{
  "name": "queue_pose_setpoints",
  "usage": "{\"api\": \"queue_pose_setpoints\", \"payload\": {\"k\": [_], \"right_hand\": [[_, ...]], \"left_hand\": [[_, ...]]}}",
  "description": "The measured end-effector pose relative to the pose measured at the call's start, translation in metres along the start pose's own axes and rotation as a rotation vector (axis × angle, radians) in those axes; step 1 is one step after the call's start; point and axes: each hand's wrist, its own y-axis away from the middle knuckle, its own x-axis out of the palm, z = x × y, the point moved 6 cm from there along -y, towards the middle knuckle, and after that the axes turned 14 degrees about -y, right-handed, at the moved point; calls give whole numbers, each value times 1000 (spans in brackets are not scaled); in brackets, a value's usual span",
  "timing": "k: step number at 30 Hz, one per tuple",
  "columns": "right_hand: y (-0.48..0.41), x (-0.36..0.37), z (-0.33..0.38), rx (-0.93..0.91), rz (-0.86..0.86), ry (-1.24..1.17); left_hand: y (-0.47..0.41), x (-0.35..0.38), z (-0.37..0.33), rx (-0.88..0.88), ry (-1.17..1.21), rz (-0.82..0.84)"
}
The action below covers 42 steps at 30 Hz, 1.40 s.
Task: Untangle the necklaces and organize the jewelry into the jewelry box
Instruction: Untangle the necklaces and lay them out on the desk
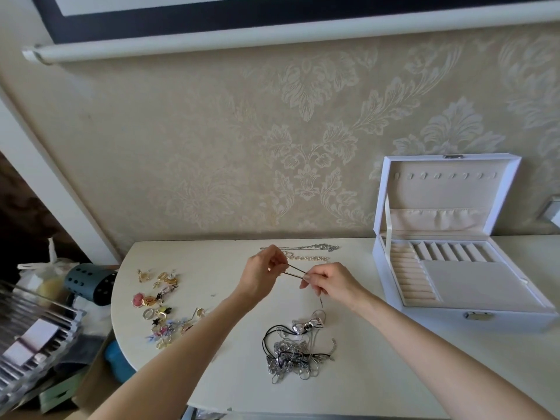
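My left hand and my right hand hold a thin chain stretched taut between them above the white table. One end of it dangles below my right hand. A tangled heap of necklaces, silver chains and a black cord, lies nearer to me on the table. Two straightened necklaces lie by the wall. The white jewelry box stands open at the right, its compartments bare.
A scatter of earrings, rings and brooches lies on the table's left part. Beyond the rounded left edge are a dark perforated holder, bags and clutter. The patterned wall runs right behind the table.
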Motion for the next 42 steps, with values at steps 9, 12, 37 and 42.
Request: {"api": "queue_pose_setpoints", "payload": {"k": [9, 12, 37, 42], "right_hand": [[-1, -31, -16, 60, -135, 151], [-3, -41, -21, 83, -175, 213], [-11, -5, 34, -35, -45, -213], [-12, -13, 35, -61, -117, -239]], "left_hand": [[3, -13, 62, -382, 110, -90], [7, -15, 76, -448, 111, -125], [-13, 1, -32, -3, 338, -44], [0, 34, -34, -44, 397, 496]]}}
